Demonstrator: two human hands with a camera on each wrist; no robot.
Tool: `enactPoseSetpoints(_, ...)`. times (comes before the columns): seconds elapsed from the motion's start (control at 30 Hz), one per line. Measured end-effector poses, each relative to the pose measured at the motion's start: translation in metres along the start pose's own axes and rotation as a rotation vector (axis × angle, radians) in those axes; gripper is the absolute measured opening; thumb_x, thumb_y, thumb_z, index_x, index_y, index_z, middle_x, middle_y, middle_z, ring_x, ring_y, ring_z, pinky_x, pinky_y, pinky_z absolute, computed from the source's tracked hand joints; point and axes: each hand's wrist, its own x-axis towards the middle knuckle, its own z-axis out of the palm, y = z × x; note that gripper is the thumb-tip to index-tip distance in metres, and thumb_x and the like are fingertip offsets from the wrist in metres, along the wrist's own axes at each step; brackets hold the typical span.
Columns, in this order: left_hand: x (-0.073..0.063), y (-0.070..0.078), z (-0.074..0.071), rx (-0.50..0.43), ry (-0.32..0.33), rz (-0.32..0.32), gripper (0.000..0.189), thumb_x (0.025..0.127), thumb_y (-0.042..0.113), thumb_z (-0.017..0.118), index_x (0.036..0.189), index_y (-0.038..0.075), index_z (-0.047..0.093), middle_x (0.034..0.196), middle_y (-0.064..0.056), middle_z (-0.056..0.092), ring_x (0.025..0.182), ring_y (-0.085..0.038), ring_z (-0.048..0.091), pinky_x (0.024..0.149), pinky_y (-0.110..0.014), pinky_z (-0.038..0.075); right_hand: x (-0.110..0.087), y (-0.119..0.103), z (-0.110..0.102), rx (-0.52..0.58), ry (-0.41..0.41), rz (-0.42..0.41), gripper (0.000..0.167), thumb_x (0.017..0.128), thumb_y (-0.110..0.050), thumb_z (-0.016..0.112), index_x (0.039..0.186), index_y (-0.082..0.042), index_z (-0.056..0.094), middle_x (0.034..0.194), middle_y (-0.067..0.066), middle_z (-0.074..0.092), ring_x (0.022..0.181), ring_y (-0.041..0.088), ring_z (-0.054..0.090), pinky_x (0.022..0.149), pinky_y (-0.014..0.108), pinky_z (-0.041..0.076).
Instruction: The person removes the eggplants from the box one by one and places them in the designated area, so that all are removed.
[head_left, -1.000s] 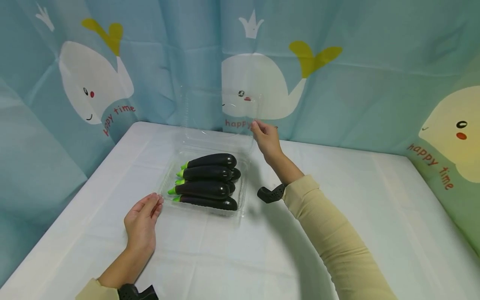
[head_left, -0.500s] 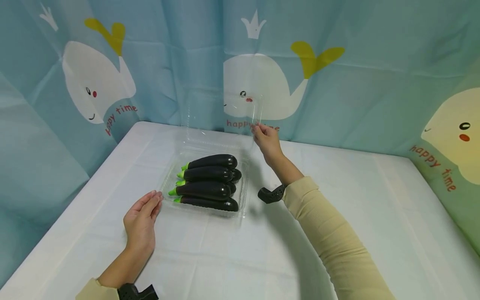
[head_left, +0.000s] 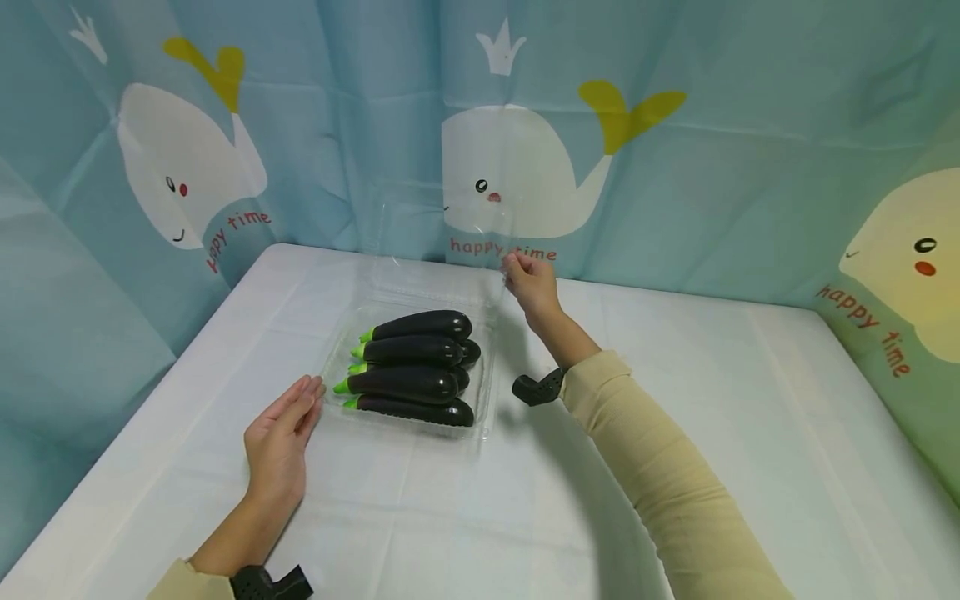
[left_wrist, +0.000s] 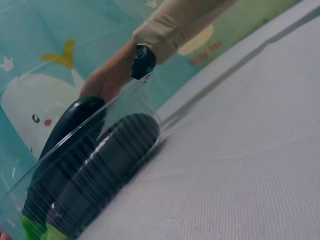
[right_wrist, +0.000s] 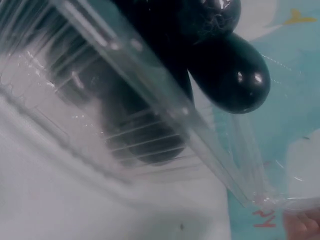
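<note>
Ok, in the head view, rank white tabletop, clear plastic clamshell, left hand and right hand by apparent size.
White tabletop
Clear plastic clamshell
Left hand and right hand: unranked; left looks bigger but sits nearer the camera.

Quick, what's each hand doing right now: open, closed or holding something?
Left hand: pinching the left rim of the clear container.
Right hand: holding the raised clear lid by its right edge.

Clear plastic clamshell (head_left: 486, 392) sitting wide open, lid (head_left: 442, 229) tipped up at its far side, bunch of shiny black eggplants (head_left: 408, 383) piled inside, green ends facing its left.
</note>
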Motion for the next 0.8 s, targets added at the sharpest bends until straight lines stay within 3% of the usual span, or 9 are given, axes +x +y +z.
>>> enactPoseSetpoints(0.03,0.0,0.0,0.0,-0.005,-0.003,0.0,0.046,0.092,0.004,0.054,0.131,-0.014,0.038,0.113,-0.005,0.063,0.106,-0.016,0.058,0.09,-0.025,0.044,0.001,0.001,0.001,0.004,0.001,0.005,0.033,0.098,-0.014,0.043,0.111,0.014,0.053,0.088,0.009,0.048,0.076,0.013,0.046,0.091,0.032,0.044)
enactPoseSetpoints(0.1,0.0,0.001,0.001,-0.016,-0.003,-0.001,0.045,0.092,0.004,0.053,0.131,-0.014,0.038,0.114,-0.006,0.063,0.106,-0.016,0.058,0.09,-0.025,0.044,0.001,0.001,0.002,0.01,-0.013,0.015,0.033,0.098,-0.013,0.042,0.115,0.014,0.052,0.097,0.011,0.053,0.086,0.014,0.051,0.094,0.033,0.042)
enactPoseSetpoints(0.2,0.0,0.002,0.001,-0.028,0.0,-0.008,0.045,0.092,0.003,0.052,0.131,-0.014,0.038,0.112,-0.006,0.063,0.105,-0.016,0.058,0.09,-0.024,0.044,0.001,0.002,0.003,0.024,-0.038,0.053,0.036,0.099,-0.01,0.04,0.127,0.012,0.045,0.129,0.015,0.048,0.116,0.019,0.048,0.099,0.033,0.038)
enactPoseSetpoints(0.27,0.0,0.003,0.001,-0.028,-0.003,-0.016,0.045,0.092,0.003,0.052,0.132,-0.013,0.038,0.113,-0.005,0.063,0.106,-0.015,0.058,0.09,-0.023,0.044,0.002,0.003,0.003,0.041,-0.051,0.083,0.04,0.098,-0.008,0.04,0.134,0.01,0.036,0.14,0.017,0.038,0.126,0.024,0.04,0.1,0.032,0.036)
enactPoseSetpoints(0.8,-0.001,0.003,0.0,-0.041,-0.012,-0.037,0.045,0.093,0.004,0.051,0.132,-0.012,0.038,0.112,-0.003,0.063,0.107,-0.014,0.057,0.092,-0.023,0.043,0.003,0.016,0.002,0.03,-0.07,0.115,0.036,0.097,-0.004,0.043,0.128,0.014,0.042,0.123,0.027,0.047,0.115,0.031,0.047,0.098,0.034,0.039)
